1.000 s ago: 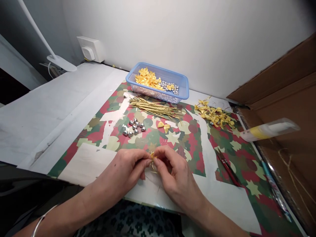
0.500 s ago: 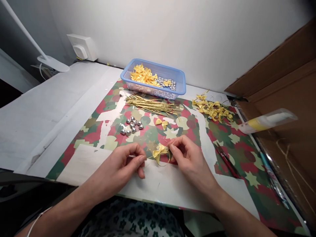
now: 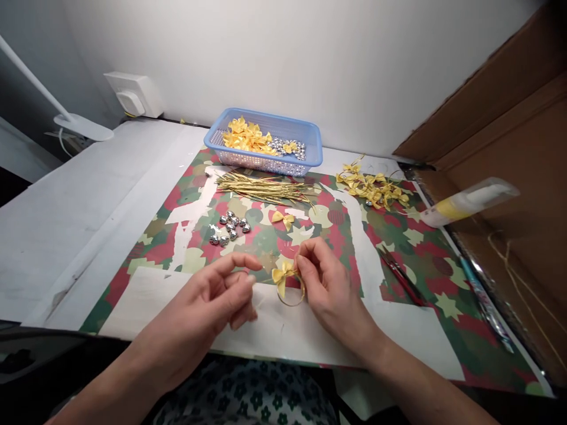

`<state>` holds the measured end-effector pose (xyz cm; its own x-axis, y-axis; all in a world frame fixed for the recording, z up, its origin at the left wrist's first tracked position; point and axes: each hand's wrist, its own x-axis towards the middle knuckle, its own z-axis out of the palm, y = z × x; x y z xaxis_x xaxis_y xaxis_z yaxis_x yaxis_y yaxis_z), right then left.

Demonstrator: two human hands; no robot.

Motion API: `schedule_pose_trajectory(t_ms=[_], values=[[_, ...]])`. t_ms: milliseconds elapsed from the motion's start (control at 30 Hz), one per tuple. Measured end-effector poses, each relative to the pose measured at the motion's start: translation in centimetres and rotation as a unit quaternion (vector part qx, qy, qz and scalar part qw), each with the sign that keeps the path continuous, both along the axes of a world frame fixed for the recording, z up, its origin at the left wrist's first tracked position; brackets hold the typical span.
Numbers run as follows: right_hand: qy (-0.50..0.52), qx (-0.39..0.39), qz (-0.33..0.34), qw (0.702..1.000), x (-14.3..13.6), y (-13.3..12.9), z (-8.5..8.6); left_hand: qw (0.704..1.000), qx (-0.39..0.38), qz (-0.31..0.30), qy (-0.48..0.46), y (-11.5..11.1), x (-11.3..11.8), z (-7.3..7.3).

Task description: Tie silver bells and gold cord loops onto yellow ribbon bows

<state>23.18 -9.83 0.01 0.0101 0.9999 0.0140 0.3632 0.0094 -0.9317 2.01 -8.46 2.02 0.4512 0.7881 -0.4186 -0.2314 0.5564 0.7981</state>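
Between my two hands hangs a yellow bow with a loop of gold cord below it. My right hand pinches the cord beside the bow between thumb and fingertips. To the left of the bow, my left hand has its thumb and index finger apart, with nothing visible between them. Another yellow bow lies flat on the patterned sheet beyond my hands. Several shiny silver bells are clustered to its left. A bundle of gold cords lies farther back.
At the back, a blue basket holds yellow bows and silver pieces. Finished-looking bows with cords form a pile at right. Red-handled scissors, a bottle and a cardboard box are farther right.
My left hand has opened and drawn slightly away from the cord. The cord loop now hangs rounder under the bow in my right hand. The whole view has shifted a little.
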Motion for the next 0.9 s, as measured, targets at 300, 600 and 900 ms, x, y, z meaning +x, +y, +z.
schedule_pose_trajectory(t_ms=[300, 600, 900], values=[[-0.096, 0.123, 0.038, 0.987, -1.2, -1.6, 0.3, 0.992, 0.018, 0.128, -0.014, 1.0, 0.8, -0.2], [-0.103, 0.119, 0.023, 0.987, -0.8, -1.9, 1.3, 0.925, 0.219, -0.197, 0.241, 2.1, -0.8, 0.4], [-0.086, 0.107, 0.049, 0.989, -1.1, -2.2, 1.6, 0.868, 0.278, -0.214, 0.350, 1.7, 0.7, 0.0]])
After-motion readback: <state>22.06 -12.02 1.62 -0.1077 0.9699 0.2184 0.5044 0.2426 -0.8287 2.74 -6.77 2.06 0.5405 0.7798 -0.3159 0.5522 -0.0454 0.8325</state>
